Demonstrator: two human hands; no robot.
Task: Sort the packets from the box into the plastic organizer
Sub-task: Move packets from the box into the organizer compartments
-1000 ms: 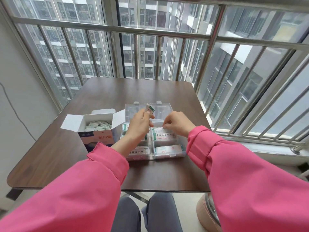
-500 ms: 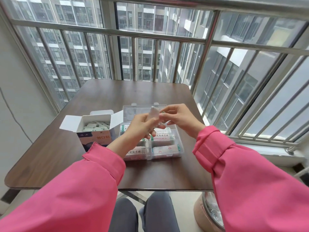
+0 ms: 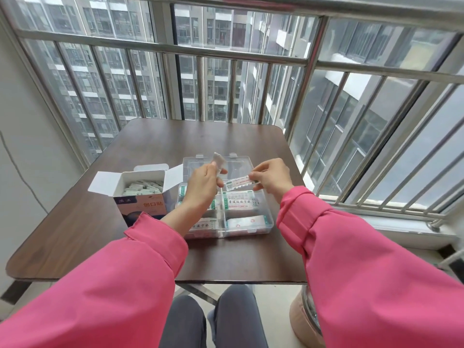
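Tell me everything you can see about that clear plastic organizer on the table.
The organizer is a clear plastic case with inner dividers, sitting flat on the brown table just right of the open box. Its hinged lid lies open at the far side, two small clasps on its edge. Several compartments already hold white packets with green print. Both hands hover over it with packets; whether the left wrist touches it is unclear.

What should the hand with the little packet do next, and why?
Probably lower the packet pinched by the right hand into the organizer compartment just beneath it, since it hangs right above that space. The left hand holds more packets.
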